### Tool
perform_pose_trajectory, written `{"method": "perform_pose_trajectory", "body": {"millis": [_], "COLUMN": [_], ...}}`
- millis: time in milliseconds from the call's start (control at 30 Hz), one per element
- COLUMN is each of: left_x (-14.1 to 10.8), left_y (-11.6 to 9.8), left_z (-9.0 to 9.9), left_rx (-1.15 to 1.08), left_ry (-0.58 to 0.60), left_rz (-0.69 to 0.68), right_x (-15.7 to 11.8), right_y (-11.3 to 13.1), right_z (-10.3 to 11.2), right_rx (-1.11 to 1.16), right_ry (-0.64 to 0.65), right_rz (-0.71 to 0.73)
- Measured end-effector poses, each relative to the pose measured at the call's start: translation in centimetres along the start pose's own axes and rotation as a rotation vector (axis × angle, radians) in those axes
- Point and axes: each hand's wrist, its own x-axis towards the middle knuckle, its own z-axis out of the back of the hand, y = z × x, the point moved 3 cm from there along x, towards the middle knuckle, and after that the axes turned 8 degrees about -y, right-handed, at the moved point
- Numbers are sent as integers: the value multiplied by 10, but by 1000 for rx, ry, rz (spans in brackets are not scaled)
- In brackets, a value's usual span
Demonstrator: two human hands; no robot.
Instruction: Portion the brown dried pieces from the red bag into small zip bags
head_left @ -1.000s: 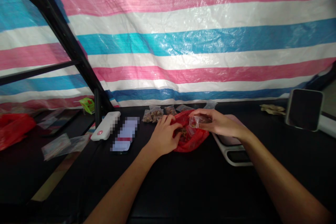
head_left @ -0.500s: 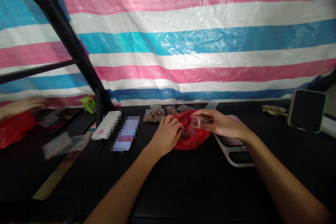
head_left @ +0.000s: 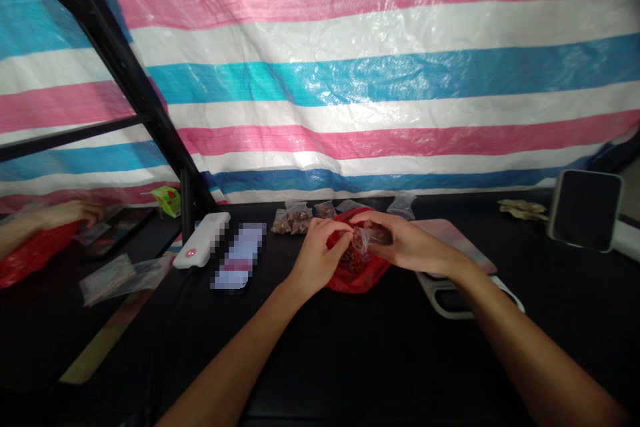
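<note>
My right hand is closed around a small clear plastic bag and holds it tilted above an open red plastic bag. Brown dried pieces lie inside the red bag. At the clear bag's mouth, my left hand has its thumb and fingers pinched together; what is between them is too small to make out. A kitchen scale with a shiny plate stands to the right, partly behind my right wrist.
Several small filled bags and a clear bag lie behind. To the left are a phone, a white device and a green packet. Another person's hand is over a red bag at far left. A dark-screened device stands right.
My left hand has lifted from the red bag's contents to the clear bag's mouth. My right hand has shifted left with the clear bag, uncovering more of the scale.
</note>
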Motion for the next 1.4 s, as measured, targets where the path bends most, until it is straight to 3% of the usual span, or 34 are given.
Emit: {"method": "perform_pose_trajectory", "body": {"millis": [100,267,467,733,1000,1233,1400], "left_x": [-1,3,-4,-6,3,6,5], "left_y": [-2,0,3,7,7,5,6], "left_z": [-2,8,6,5,10,10,1], "left_rx": [-42,13,338,411,193,-123,-367], "left_ry": [2,-118,203,246,193,-77,-23], "left_rz": [-5,-24,-153,-168,-140,29,136], "right_x": [0,-3,-2,0,0,0,1], "right_y": [4,-4,-8,-14,-15,-6,0], "right_z": [-1,9,21,19,23,4,-4], "right_rx": [-35,-18,-2,-1,-27,17,-56], "right_ry": [-2,-54,-173,-142,-132,-66,-58], "right_rz": [23,-60,-122,-80,-85,-15,53]}}
